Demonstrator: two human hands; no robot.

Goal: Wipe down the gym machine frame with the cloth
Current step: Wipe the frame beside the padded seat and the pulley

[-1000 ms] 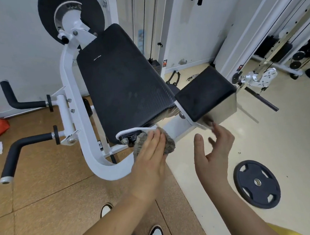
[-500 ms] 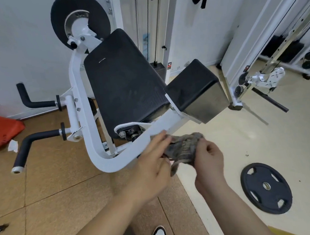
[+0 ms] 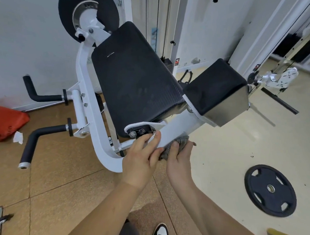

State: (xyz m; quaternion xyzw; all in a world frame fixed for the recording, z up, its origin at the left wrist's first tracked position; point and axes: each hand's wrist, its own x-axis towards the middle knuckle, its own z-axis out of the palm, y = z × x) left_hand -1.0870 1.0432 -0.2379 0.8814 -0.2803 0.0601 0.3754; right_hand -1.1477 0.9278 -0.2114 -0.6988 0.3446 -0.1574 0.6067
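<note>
Hidden: most of the cloth [image 3: 178, 146]. Only a grey, ribbed bunch shows between the fingers and the underside of the white bar.
Cut off: both forearms run out of view at six o'clock, and one black-and-white shoe [image 3: 160, 232] is clipped at the bottom edge.
Hard to make out: the right fingertips, tucked behind the bar and the cloth. I can't tell how far they wrap.
Right hand [image 3: 178, 164]: curled round the cloth and gripping it, pressing it up against the lower edge of the frame [image 3: 178, 128].
Left hand [image 3: 141, 161]: at nine o'clock from the right one and touching it. Its fingers are lightly bent and resting on the bar just below the bolted bracket, the thumb is against the cloth's edge, and it holds nothing.
Cloth's place: on the frame's sloping bar, at six o'clock from the big black pad [image 3: 133, 78] and seven o'clock from the small pad [image 3: 216, 88].
Floor: a weight plate [image 3: 270, 190] lies flat at four o'clock from the hands, well apart, and a red bag [image 3: 3, 121] sits far out at nine o'clock.
</note>
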